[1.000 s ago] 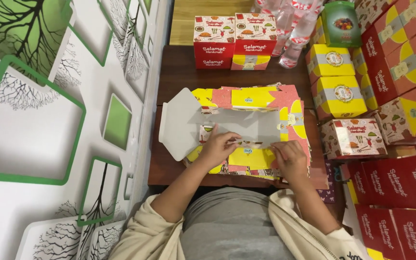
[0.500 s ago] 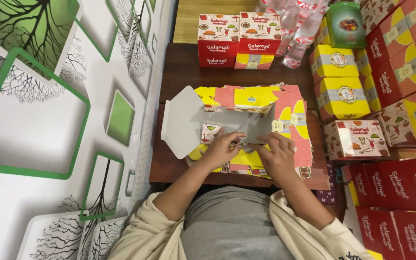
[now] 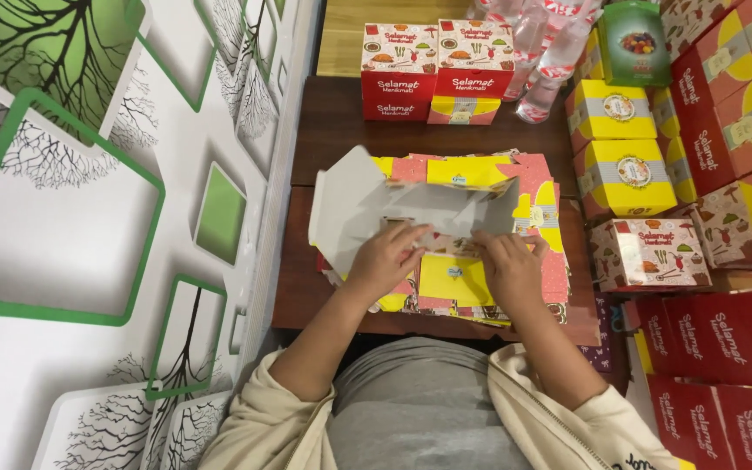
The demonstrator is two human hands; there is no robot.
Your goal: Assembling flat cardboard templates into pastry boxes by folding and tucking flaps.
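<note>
Both our hands, left hand (image 3: 386, 259) and right hand (image 3: 508, 270), are now pressing closer together on the half-folded yellow-and-pink cardboard box (image 3: 446, 209), atop flat blanks on the brown wooden bench (image 3: 341, 122).

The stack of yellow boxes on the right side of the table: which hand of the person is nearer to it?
Right. The right hand rests on the flat cardboard just beside the stack of yellow boxes; the left hand is farther away, near the white flap.
</note>
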